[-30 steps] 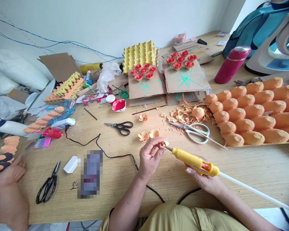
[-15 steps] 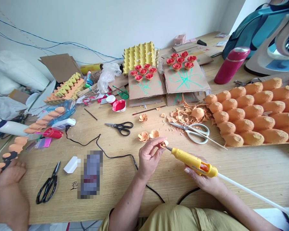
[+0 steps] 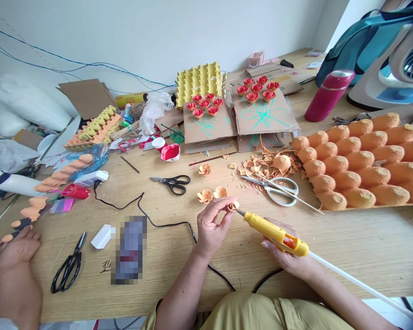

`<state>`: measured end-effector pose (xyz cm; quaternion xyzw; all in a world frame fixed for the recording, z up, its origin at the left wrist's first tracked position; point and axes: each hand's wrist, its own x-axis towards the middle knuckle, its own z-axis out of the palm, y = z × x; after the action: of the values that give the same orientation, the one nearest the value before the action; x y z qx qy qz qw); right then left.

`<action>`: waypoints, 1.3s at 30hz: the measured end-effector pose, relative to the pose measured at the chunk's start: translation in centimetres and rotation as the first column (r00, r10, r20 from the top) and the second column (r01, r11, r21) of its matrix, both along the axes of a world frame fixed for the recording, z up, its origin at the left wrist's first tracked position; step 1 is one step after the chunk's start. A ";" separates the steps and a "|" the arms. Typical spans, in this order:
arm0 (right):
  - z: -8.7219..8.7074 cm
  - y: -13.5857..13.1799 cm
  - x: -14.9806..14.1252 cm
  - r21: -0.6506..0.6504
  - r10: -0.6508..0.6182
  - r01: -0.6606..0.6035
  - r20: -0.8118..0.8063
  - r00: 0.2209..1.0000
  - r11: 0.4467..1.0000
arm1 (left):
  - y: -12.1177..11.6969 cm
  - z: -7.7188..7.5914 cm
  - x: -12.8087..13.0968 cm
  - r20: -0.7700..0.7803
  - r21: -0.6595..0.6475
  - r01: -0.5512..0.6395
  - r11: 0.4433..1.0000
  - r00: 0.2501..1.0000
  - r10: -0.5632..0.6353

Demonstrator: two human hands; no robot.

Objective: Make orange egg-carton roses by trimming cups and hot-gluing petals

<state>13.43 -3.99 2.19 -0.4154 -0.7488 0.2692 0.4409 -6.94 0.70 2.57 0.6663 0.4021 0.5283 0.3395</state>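
Note:
Between the thumb and fingers of my left hand (image 3: 213,224) is a small orange egg-carton flower (image 3: 233,206). My right hand (image 3: 284,252) is wrapped round a yellow hot glue gun (image 3: 273,231), with a long white glue stick (image 3: 361,279) jutting from its back end. The gun's metal nozzle points at the flower and is at or very near its petals. Just beyond my left hand lie two finished-looking orange flowers (image 3: 205,196), and a third orange flower (image 3: 204,169) sits farther back.
White-handled scissors (image 3: 282,191) and orange scraps (image 3: 254,164) lie by a large orange egg tray (image 3: 359,160) at right. Black scissors (image 3: 174,183) and larger black scissors (image 3: 69,266) are on the left. A co-worker's hand (image 3: 20,247) holds a carton strip. Cardboard with red flowers (image 3: 209,126) stands behind.
My hands and the glue gun stay almost in place, the gun shifting slightly left. At far left, the co-worker's hands and carton strip have moved right.

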 end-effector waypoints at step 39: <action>-1.3 1.1 -0.3 -0.595 -0.380 -0.196 -0.698 0.607 0.780 | -1.3 -0.7 3.4 0.479 -0.561 0.277 0.780 0.877 0.033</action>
<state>13.10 -2.93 0.90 -0.4136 -0.3199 0.6282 0.5762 -3.53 -0.61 1.85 0.3986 0.4129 0.4880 0.6577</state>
